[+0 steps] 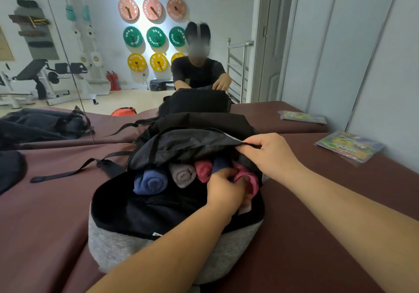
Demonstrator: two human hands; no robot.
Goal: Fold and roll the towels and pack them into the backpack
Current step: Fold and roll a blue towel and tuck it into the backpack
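Note:
A black and grey backpack (127,242) lies open on the maroon padded surface, its mouth facing me. Inside sit several rolled towels: a blue roll (150,182), a grey roll (182,174), a dark red roll (203,169), a navy one behind it (221,163) and a pink towel (248,179) at the right. My left hand (224,190) reaches into the opening and grips the pink towel. My right hand (269,154) pinches the upper flap (192,143) of the backpack and holds it up.
A mirror stands just behind the backpack and reflects me, the bag and gym gear. A dark bag (43,122) and another dark item (10,170) lie at the left. A colourful plastic packet (349,146) rests at the right near the wall.

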